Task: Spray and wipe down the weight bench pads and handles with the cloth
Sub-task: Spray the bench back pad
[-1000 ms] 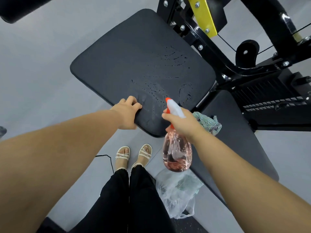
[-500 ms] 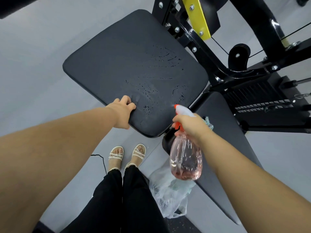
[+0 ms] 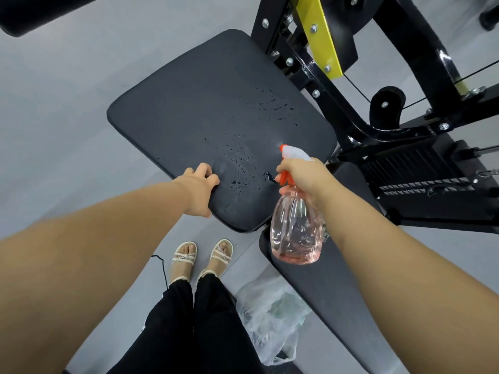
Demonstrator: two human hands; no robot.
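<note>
A large black bench pad (image 3: 205,109) fills the middle of the view, with wet droplets on its near and right parts. My left hand (image 3: 198,188) grips the pad's near edge, fingers curled over the top. My right hand (image 3: 305,175) holds a clear pink spray bottle (image 3: 295,228) with a white and orange trigger head, nozzle pointing over the pad's near right corner. A second black pad (image 3: 329,290) runs under my right forearm. The cloth is almost fully hidden behind the bottle and my wrist.
The machine's black steel frame (image 3: 359,122) with a yellow plate (image 3: 320,31) rises at the top right, beside a weight stack (image 3: 421,179). A clear plastic bag (image 3: 270,319) lies on the grey floor by my sandalled feet (image 3: 201,259). A black roller pad (image 3: 40,12) shows at top left.
My right hand moved the spray bottle back to the right, off the pad's centre, then held near the corner. The green cloth, visible earlier by my wrist, is now hidden. Left hand stays.
</note>
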